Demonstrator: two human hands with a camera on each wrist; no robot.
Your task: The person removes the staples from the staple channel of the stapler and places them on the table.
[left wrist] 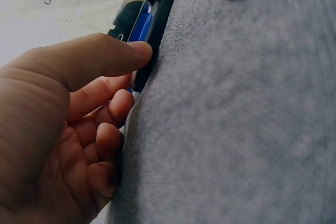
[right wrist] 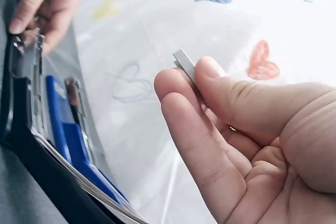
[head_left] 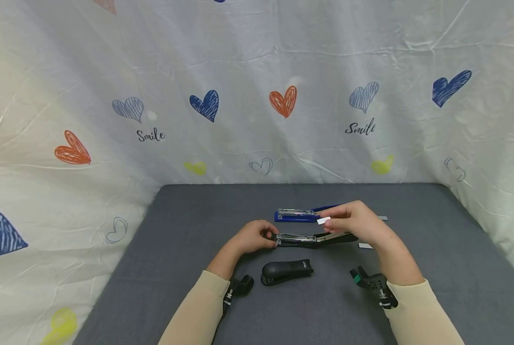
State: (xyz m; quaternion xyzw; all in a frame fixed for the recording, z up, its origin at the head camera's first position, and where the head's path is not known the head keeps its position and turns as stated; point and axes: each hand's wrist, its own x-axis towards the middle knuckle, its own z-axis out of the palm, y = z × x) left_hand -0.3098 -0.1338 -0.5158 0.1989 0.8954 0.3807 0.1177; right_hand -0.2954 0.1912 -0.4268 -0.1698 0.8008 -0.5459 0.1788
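Observation:
A black stapler [head_left: 297, 243] lies folded open on the table, its metal magazine showing. At its left end my left hand [head_left: 254, 236] pinches the tip between thumb and fingers, as the left wrist view also shows. Above the stapler's opened right part, my right hand [head_left: 362, 224] holds a short strip of staples [right wrist: 185, 66] between thumb and fingertips. The strip's fine ridges show in the right wrist view. Just behind lies a blue stapler [head_left: 295, 218], also opened, partly covered by the right hand. A second black stapler [head_left: 287, 271], closed, lies in front.
To the right of the open black stapler lies a small pale strip [head_left: 365, 246], and another pale strip [head_left: 383, 218] sits farther back. The grey table [head_left: 196, 211] ends at a white curtain [head_left: 239, 143] printed with hearts.

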